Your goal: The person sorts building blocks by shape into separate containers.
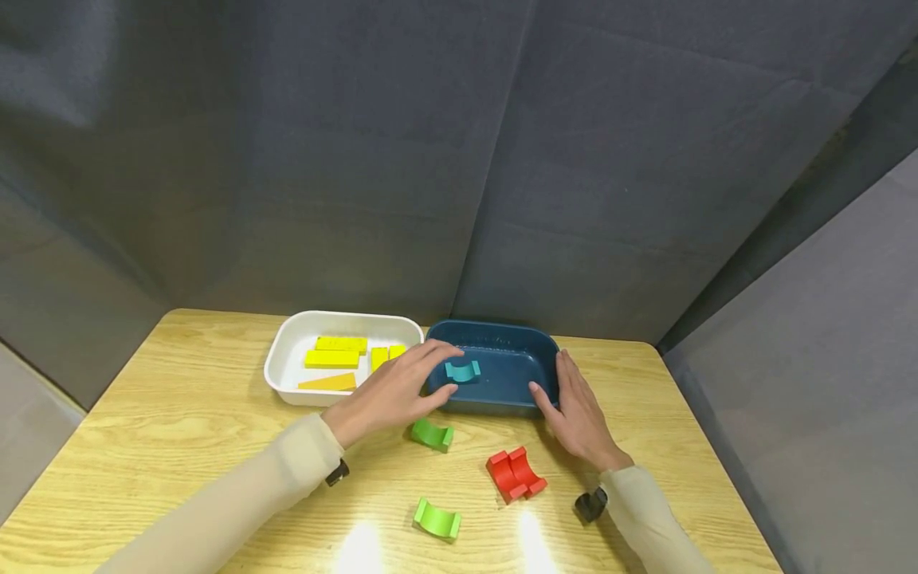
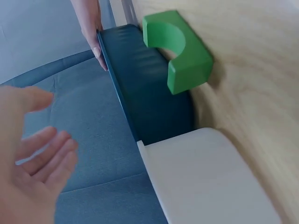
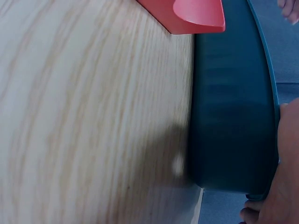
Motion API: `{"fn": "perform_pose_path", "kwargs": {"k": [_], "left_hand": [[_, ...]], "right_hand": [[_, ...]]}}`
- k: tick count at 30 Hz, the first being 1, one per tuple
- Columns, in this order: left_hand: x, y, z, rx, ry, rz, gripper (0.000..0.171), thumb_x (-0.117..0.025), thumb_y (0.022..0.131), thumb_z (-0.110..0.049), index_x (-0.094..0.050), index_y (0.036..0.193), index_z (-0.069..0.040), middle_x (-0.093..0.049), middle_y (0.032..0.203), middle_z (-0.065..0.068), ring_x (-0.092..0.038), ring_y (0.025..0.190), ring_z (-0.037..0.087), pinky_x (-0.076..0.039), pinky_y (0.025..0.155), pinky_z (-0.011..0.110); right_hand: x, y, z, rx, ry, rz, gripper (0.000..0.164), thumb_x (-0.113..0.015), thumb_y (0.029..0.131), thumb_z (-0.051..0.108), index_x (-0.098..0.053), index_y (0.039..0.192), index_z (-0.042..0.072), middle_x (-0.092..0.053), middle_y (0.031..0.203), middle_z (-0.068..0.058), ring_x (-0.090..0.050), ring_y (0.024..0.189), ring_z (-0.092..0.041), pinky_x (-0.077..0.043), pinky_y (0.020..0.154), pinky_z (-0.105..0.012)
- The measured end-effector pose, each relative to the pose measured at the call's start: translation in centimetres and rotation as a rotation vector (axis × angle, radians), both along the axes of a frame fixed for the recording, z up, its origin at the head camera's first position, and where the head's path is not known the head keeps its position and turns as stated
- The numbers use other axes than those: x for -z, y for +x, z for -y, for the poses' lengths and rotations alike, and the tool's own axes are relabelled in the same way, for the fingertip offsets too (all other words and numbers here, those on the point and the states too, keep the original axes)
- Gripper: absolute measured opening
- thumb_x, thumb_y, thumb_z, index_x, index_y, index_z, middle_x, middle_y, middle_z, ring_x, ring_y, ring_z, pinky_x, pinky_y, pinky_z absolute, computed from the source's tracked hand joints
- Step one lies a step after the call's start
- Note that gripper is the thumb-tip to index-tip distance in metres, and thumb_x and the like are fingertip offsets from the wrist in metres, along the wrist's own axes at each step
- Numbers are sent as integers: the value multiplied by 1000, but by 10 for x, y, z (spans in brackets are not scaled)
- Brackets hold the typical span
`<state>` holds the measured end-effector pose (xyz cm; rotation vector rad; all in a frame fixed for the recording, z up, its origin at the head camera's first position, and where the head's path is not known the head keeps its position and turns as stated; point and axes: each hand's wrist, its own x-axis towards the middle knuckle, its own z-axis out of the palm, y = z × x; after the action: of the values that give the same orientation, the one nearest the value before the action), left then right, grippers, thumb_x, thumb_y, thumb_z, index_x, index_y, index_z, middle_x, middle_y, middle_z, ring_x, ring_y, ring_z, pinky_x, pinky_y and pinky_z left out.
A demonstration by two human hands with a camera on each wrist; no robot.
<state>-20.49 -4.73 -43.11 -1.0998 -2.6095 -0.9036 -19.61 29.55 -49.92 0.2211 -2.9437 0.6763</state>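
Observation:
My left hand is over the left end of a dark blue plastic tub, thumb and fingers spread apart. Just beyond its fingertips, a teal arch-shaped block lies on the tub's floor. In the left wrist view the left hand holds nothing. At the tub's right end, my right hand grips the corner, with the thumb over the front rim and the fingers along the right side. The right wrist view has part of that hand against the rim.
A white tub with several yellow blocks stands left of the blue one. In front lie two green arch blocks, one nearer the tubs and one farther forward, plus red arch blocks. A dark curtain hangs behind the wooden table.

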Motion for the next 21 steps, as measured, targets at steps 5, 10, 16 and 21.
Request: {"fn": "perform_pose_path", "kwargs": {"k": [5,10,16,21], "left_hand": [[4,13,10,88,120,-24,51,-80,98,-29,-64,145,-15,-64,148,2,-62,134,23,-59,106,42],[9,24,20,257,208,0,50,-83,96,-25,-66,142,-17,-66,141,-3,-63,132,18,-56,110,40],[15,39,29,353,217,41,49,-84,95,-25,-66,141,-18,-67,139,-4,-65,126,14,-56,109,35],[20,52,37,361,153,19,55,-85,94,-27,-63,145,-19,-65,143,-3,-64,128,14,-55,109,33]], "right_hand": [[1,0,0,5,5,-2,90,-45,112,56,-12,170,-4,-11,178,-25,-16,163,-45,-17,130,-65],[1,0,0,4,0,-3,90,-46,112,56,-12,170,-4,-10,178,-23,-16,163,-45,-17,130,-65],[0,0,-1,2,-1,0,90,-45,112,56,-11,170,-3,-8,179,-22,-15,163,-44,-16,130,-65],[0,0,0,2,-1,-4,90,-46,112,56,-12,170,-4,-9,179,-22,-17,163,-45,-17,130,-65]]}}
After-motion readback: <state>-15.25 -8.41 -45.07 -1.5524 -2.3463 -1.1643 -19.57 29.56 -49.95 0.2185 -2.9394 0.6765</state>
